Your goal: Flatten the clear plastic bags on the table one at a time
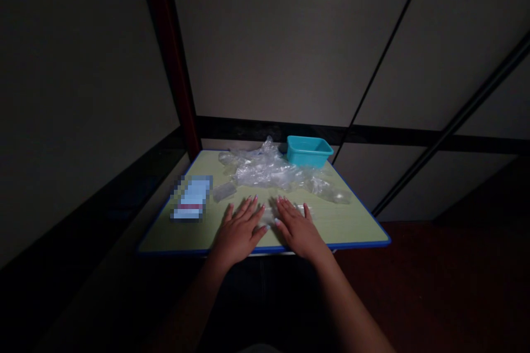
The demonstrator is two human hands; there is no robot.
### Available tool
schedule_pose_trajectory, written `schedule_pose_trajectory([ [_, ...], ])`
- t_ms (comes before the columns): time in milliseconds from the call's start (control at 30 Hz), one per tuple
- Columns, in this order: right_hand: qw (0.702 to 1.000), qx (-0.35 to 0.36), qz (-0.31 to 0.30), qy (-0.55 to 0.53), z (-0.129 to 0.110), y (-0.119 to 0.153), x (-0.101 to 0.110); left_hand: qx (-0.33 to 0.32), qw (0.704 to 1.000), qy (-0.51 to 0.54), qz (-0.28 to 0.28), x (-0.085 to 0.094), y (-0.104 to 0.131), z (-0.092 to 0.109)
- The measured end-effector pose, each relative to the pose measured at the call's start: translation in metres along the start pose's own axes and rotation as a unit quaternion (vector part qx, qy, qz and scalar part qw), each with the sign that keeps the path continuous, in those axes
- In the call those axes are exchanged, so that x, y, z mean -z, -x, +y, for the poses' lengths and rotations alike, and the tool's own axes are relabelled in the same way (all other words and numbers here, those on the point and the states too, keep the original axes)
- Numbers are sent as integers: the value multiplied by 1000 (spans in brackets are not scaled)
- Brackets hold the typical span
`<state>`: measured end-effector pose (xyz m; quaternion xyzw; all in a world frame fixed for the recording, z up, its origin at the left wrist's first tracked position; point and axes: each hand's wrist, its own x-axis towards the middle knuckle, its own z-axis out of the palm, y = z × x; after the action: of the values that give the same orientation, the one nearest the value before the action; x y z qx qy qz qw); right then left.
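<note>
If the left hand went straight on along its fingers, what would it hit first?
The left hand would probably meet the crumpled clear plastic pile first; the small grey piece lies left of that line. The hand's height over the table is hard to judge.

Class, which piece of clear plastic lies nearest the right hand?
The flat piece, partly covered by the right hand. The crumpled heap lies farther back; the small greyish piece lies beyond the left hand.
</note>
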<state>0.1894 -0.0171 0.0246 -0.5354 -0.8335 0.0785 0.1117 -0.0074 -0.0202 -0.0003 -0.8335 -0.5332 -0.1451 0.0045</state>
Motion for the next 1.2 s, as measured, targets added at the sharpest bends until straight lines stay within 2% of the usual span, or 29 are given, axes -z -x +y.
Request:
schedule_pose_trajectory([
  [133,999,14,-33,-2,-5,-6,-4,-17,1000,10,-7,0,0,0],
  [267,999,-4,-46,6,-2,-7,-4,-18,999,19,-20,0,-1,0],
  [800,986,-149,-37,61,56,5,8,-18,999,17,-30,-1,-2,-2],
  [900,986,-151,-6,64,49,6,8,-20,999,17,-31,-3,-2,-3],
  [967,991,-120,14,53,37,4,5,-17,999,16,-34,-4,-3,-3],
  [1100,999,-41,-3,14,8,-2,-3,-18,999,13,-30,-6,-3,-5],
  [1200,1000,-13,-17,2,-3,-7,-8,-22,999,11,-27,-7,-3,-6],
])
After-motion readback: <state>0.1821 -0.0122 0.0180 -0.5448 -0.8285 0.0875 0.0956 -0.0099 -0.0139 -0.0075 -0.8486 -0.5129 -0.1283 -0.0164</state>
